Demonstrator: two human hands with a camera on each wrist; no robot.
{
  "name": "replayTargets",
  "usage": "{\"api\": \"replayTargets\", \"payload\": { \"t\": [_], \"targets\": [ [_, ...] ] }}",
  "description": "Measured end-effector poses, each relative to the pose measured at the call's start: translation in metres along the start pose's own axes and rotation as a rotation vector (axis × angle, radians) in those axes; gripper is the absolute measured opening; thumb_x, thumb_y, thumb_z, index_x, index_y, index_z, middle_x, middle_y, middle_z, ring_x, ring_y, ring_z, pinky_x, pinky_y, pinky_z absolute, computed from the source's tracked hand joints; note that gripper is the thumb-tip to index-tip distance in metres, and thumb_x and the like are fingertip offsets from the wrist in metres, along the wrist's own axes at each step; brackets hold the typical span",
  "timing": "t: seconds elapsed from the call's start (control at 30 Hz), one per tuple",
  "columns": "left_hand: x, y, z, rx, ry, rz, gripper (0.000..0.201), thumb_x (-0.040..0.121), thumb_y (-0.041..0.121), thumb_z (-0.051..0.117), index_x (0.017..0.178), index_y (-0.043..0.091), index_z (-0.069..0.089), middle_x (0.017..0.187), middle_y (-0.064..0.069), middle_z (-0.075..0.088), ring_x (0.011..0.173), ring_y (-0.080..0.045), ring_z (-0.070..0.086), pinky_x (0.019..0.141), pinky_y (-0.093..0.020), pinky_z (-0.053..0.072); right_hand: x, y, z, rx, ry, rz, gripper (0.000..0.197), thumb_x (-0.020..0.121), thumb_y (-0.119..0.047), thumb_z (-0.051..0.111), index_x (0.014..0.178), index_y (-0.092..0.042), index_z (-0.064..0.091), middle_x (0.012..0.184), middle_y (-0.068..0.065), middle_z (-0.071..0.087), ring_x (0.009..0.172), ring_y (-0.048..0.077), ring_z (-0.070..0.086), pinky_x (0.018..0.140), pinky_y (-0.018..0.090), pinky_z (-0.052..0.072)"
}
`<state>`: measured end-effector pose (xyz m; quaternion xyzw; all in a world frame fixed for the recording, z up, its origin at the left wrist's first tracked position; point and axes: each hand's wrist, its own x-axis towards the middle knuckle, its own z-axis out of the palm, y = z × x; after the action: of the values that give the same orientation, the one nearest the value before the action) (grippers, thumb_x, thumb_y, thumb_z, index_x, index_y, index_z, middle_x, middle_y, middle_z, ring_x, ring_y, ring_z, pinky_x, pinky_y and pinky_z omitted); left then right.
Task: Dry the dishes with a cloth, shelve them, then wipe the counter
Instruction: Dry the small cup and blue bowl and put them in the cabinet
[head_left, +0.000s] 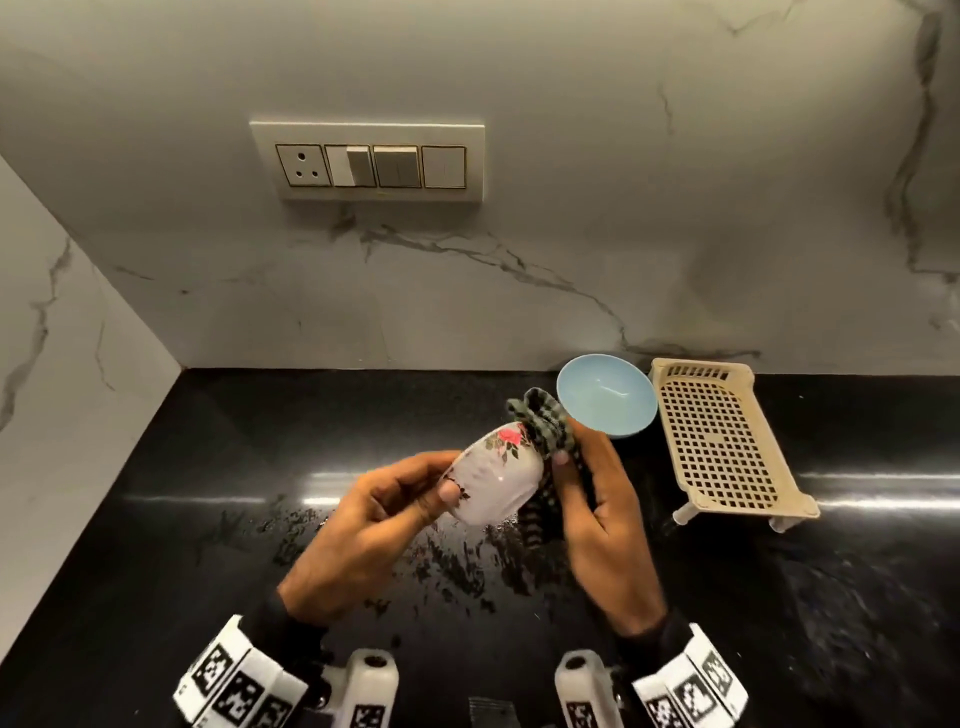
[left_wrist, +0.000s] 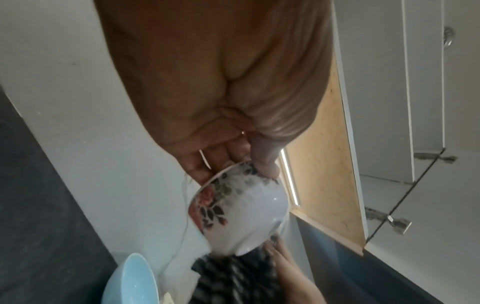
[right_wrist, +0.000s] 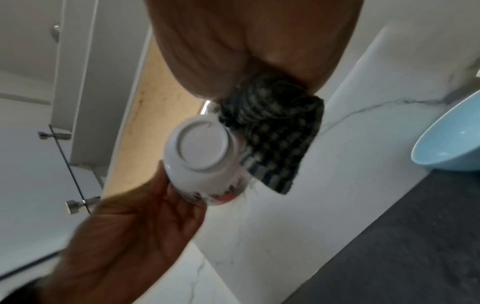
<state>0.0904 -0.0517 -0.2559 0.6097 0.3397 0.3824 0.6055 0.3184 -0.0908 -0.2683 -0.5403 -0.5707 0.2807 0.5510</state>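
A small white cup with a red rose pattern (head_left: 491, 480) is held above the black counter (head_left: 218, 467), tipped on its side. My left hand (head_left: 410, 499) grips it at the rim, thumb on the outside (left_wrist: 265, 164). My right hand (head_left: 582, 467) holds a dark checked cloth (head_left: 545, 421) bunched against the cup's far side. In the right wrist view the cup's round base (right_wrist: 200, 144) faces the camera with the cloth (right_wrist: 275, 131) behind it. A light blue bowl (head_left: 605, 395) stands on the counter behind the hands.
A cream perforated plastic rack (head_left: 722, 441) stands on short legs right of the blue bowl. Water drops (head_left: 415, 556) are spread over the counter under the hands. Marble walls close the back and left; a switch panel (head_left: 369, 163) is on the back wall.
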Motion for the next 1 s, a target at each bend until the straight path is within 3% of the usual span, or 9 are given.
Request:
{"api": "replayTargets", "payload": {
  "t": [0.13,0.27,0.37,0.47,0.57,0.63,0.73,0.9,1.0],
  "targets": [
    [0.004,0.002,-0.005,-0.035,0.041,-0.02,0.032,0.102,0.007,0.06,0.132,0.004,0.069,0.127,-0.011,0.075,0.122,-0.025,0.069,0.104,-0.031,0.055,-0.016,-0.009,0.003,-0.072,-0.073,-0.155,0.027,0.105,-0.006,0.057,0.129,-0.014,0.068,0.125,0.003,0.061,0.12,0.021,0.062,0.101,0.026,0.048],
    [0.003,0.003,0.006,-0.243,0.024,-0.053,0.034,0.095,0.015,0.065,0.127,0.01,0.075,0.129,-0.016,0.074,0.12,-0.024,0.07,0.101,-0.03,0.055,0.0,0.004,0.005,0.01,0.045,0.049,0.039,0.106,-0.007,0.058,0.139,-0.028,0.063,0.135,-0.009,0.064,0.13,0.012,0.059,0.108,0.024,0.047],
    [0.005,0.012,0.011,-0.35,0.012,-0.045,0.037,0.093,0.019,0.065,0.127,0.011,0.075,0.131,-0.017,0.073,0.12,-0.023,0.07,0.098,-0.028,0.056,-0.005,-0.004,-0.001,0.071,0.106,0.016,0.037,0.107,-0.005,0.054,0.138,-0.023,0.063,0.134,-0.007,0.065,0.131,0.016,0.06,0.108,0.022,0.046],
    [0.008,0.021,0.012,-0.524,0.08,-0.079,0.032,0.098,0.01,0.057,0.124,0.007,0.076,0.126,-0.018,0.074,0.11,-0.023,0.074,0.091,-0.029,0.061,-0.013,-0.013,-0.003,0.135,0.095,0.002,0.033,0.109,-0.015,0.05,0.139,-0.026,0.061,0.133,-0.013,0.066,0.131,0.016,0.06,0.108,0.022,0.046],
    [0.013,0.02,0.024,-0.635,0.157,-0.107,0.035,0.096,0.01,0.052,0.118,0.007,0.078,0.12,-0.017,0.076,0.102,-0.021,0.075,0.085,-0.032,0.064,-0.011,-0.008,0.001,0.176,0.136,0.098,0.032,0.11,-0.02,0.053,0.139,-0.03,0.063,0.135,-0.013,0.069,0.132,0.013,0.061,0.11,0.029,0.048],
    [0.018,0.017,0.032,-0.673,0.237,-0.103,0.032,0.097,0.012,0.054,0.117,0.005,0.077,0.12,-0.018,0.075,0.103,-0.022,0.075,0.087,-0.035,0.065,-0.013,-0.005,0.007,0.176,0.174,0.151,0.029,0.106,-0.021,0.059,0.134,-0.025,0.066,0.129,-0.013,0.072,0.127,0.01,0.064,0.107,0.032,0.05],
    [0.026,0.015,0.038,-0.68,0.323,-0.084,0.032,0.098,0.011,0.055,0.126,-0.001,0.064,0.125,-0.022,0.072,0.111,-0.028,0.073,0.093,-0.04,0.063,-0.019,-0.007,0.015,0.178,0.153,0.203,0.015,0.101,-0.023,0.068,0.115,-0.022,0.068,0.108,-0.015,0.075,0.107,0.006,0.07,0.096,0.029,0.055],
    [0.032,0.017,0.053,-0.574,0.324,-0.032,0.028,0.099,0.006,0.065,0.125,-0.001,0.061,0.111,-0.026,0.076,0.102,-0.031,0.076,0.091,-0.035,0.063,-0.025,-0.016,0.019,-0.085,0.116,0.027,0.015,0.096,-0.023,0.077,0.107,-0.02,0.066,0.102,-0.012,0.068,0.098,0.009,0.067,0.082,0.023,0.053],
    [0.032,0.016,0.058,-0.517,0.328,-0.042,0.029,0.099,0.009,0.067,0.126,0.001,0.06,0.108,-0.026,0.077,0.098,-0.03,0.077,0.091,-0.037,0.063,-0.028,-0.017,0.018,-0.238,0.077,-0.147,0.017,0.098,-0.014,0.074,0.114,-0.014,0.07,0.116,-0.006,0.062,0.11,0.003,0.061,0.091,0.014,0.048]
  ]
}}
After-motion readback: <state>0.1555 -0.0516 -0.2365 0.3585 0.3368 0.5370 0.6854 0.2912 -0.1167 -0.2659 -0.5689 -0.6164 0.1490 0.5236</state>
